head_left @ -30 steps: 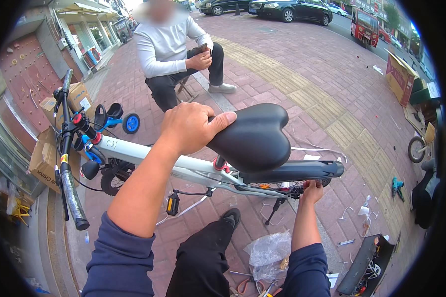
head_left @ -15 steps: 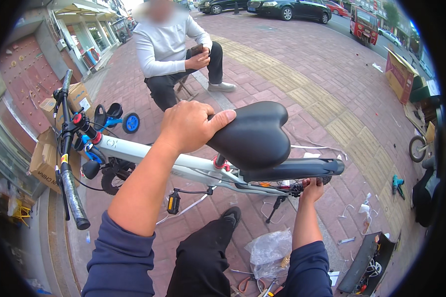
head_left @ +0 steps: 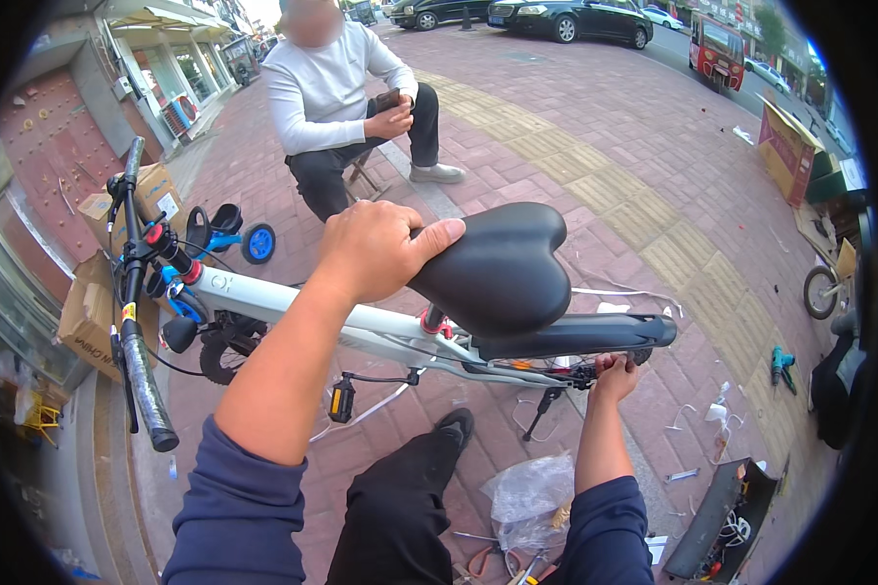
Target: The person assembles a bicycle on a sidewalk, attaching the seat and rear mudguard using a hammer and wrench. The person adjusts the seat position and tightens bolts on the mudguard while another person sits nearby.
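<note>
A white bicycle [head_left: 254, 293] stands across in front of me, its handlebar [head_left: 139, 336] to the left and its rear wheel to the right. My left hand [head_left: 371, 252] is closed over the narrow front of the heart-shaped black saddle [head_left: 507, 268], thumb on top. Low at the bicycle's rear, below the black mudguard [head_left: 580, 333], my right hand [head_left: 615, 376] has its fingers pinched together beside the rear gear parts [head_left: 582, 371]. What those fingertips grip is too small to tell. A pedal [head_left: 341, 400] and a kickstand [head_left: 544, 413] show on the near side.
Facing me, a person in a pale sweater [head_left: 327, 88] sits on a stool. Clear plastic wrap [head_left: 532, 497], pliers [head_left: 481, 561], a wrench [head_left: 683, 475] and an open toolbox [head_left: 722, 522] lie near my right arm. A teal power tool [head_left: 781, 364] rests farther right. Cartons [head_left: 90, 312] and a blue tricycle [head_left: 226, 239] stand left.
Both hands stay in nearly the same places, on the saddle and at the rear gear parts. On the road behind, a white car shows where a red one was.
</note>
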Motion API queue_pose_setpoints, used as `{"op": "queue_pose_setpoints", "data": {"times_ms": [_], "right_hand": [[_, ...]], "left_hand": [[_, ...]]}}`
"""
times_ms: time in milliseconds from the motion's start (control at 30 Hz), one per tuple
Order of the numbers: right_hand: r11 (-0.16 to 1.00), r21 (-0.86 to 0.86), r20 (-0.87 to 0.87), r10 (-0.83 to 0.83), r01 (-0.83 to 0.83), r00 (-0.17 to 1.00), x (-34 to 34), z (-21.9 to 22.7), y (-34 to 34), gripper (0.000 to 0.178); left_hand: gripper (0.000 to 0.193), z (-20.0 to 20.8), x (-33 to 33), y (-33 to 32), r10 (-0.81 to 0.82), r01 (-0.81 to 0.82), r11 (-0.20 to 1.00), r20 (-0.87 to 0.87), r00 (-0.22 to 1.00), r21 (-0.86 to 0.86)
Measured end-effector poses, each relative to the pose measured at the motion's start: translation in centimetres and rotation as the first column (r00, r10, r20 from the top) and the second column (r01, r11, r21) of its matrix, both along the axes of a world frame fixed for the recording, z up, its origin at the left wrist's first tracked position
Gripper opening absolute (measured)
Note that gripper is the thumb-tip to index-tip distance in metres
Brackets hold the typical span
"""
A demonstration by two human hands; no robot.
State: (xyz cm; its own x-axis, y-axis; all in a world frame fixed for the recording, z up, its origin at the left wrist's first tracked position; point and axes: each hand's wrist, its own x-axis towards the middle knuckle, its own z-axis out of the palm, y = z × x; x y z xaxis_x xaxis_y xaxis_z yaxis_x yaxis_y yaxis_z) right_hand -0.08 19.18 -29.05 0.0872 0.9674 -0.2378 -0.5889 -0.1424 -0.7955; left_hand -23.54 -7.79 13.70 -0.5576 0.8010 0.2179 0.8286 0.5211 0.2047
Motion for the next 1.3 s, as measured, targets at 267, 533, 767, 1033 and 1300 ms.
{"op": "queue_pose_setpoints", "data": {"times_ms": [267, 533, 767, 1033, 1300], "right_hand": [[0.996, -0.034, 0.161, 0.091, -0.087, 0.983, -0.9, 1.1, -0.4, 0.008], [0.99, -0.138, 0.277, 0.02, 0.019, 0.961, 0.0, -0.2, 0.2, 0.028], [0.925, -0.305, -0.212, 0.166, -0.227, 0.963, 2.0, 7.5, 0.7, 0.052], [0.812, -0.348, -0.342, 0.356, -0.469, 0.869, 2.0, 11.1, -1.1, 0.055], [0.869, -0.269, -0.315, 0.329, -0.416, 0.89, 0.0, 10.3, -0.8, 0.048]], "left_hand": [[0.07, -0.3, -0.5, -0.8, -0.033, 0.036, 0.997, -0.042, 0.999, 0.061], [0.065, -1.6, -1.8, 0.4, -0.266, 0.275, 0.958, -0.107, 0.958, 0.083], [0.066, -1.6, -1.9, 0.6, -0.251, 0.221, 0.942, 0.094, 0.963, 0.254], [0.064, -1.8, -2.1, 0.5, -0.256, 0.199, 0.943, 0.198, 0.946, 0.267], [0.061, -1.8, -2.4, 0.1, -0.258, 0.197, 0.939, 0.197, 0.946, 0.282]]}}
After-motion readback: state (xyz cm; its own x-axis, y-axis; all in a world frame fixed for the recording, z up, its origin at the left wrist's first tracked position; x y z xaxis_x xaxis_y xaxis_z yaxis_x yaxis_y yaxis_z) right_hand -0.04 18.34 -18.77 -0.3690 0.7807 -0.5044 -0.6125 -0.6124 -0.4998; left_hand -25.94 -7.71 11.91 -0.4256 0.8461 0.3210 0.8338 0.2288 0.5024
